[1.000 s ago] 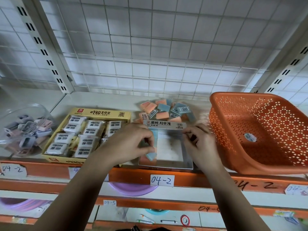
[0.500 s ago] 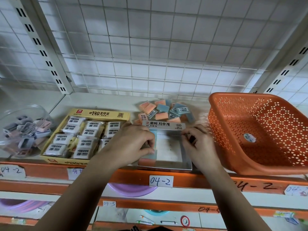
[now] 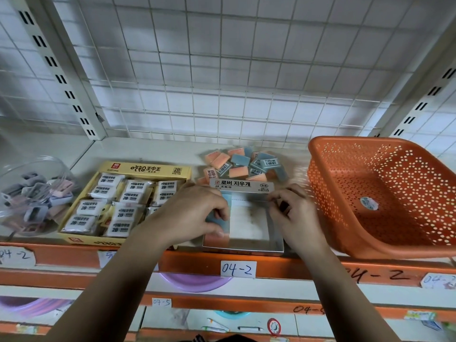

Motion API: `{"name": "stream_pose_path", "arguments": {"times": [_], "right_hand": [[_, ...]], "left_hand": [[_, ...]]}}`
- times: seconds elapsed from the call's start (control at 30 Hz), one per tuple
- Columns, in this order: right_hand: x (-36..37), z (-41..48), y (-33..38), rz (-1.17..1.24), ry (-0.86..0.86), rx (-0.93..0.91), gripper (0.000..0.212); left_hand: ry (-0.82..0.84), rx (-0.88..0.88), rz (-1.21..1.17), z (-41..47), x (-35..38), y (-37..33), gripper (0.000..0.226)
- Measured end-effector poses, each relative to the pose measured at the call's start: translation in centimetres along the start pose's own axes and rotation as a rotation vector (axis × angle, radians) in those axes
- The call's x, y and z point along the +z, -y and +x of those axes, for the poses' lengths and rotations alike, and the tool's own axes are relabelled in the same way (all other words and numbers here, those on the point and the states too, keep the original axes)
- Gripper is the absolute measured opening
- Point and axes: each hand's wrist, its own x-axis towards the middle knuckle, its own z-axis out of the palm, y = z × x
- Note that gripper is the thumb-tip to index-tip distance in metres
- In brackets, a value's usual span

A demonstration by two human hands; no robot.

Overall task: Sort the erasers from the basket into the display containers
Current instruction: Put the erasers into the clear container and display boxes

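Noted, far left on the shelf (image 3: 153, 151), a clear tub (image 3: 14, 169) of small grey and pink pieces, untouched. Logged next a yellow box (image 3: 145, 168) packed with wrapped 2B erasers.

Found left hand (image 3: 190, 215) over the left side of the silver display box (image 3: 243, 250), fingers (image 3: 223, 209) clamped on 1 blue eraser (image 3: 217, 222). Eraser stood against the box's left wall, just behind a peach eraser (image 3: 214, 239) at the front.

Recorded a loose pile (image 3: 243, 164) of peach and blue erasers on the shelf, just behind that box.

Saw right hand (image 3: 296, 215) at the box's right rear corner, fingers curled. Could not tell whether pinching the rim or something small.

Marked orange basket (image 3: 328, 193) at far right, showing only 1 sticker inside.

Judged step in hand: seating the blue eraser in the 1st column of the display box, basket apparently already emptied onto the shelf.

Judged next move: let go, reach back to the pile for 1 more, and stand it in line without tipping those already seated.
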Motion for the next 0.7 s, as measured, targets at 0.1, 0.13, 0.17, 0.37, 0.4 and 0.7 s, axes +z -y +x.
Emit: {"name": "stream_pose_path", "arguments": {"times": [0.1,0.13,0.17,0.37,0.4,0.7], "right_hand": [[-0.2,-0.1,0.0,0.032,0.003,0.002,0.021],[-0.3,-0.1,0.1,0.044,0.003,0.004,0.019],[-0.4,-0.1,0.2,0.05,-0.005,0.007,0.016],[0.0,3.2,0.7,-0.025,-0.152,-0.046,0.014],[0.1,4.1,0.6,-0.063,-0.152,-0.07,0.016],[0.6,9.0,-0.1,-0.351,0.097,0.014,0.03]], "left_hand": [[0.019,-0.003,-0.03,0.1,-0.2,0.2,0.021],[0.0,-0.002,-0.055,0.1,-0.3,0.2,0.019],[-0.035,0.0,-0.075,0.1,-0.5,0.2,0.017],[-0.172,-0.058,-0.089,1.2,-2.7,1.0,0.009],[-0.183,-0.065,-0.102,1.6,-2.9,1.0,0.007],[-0.14,-0.087,-0.026,7.7,-3.8,1.9,0.006]]}}
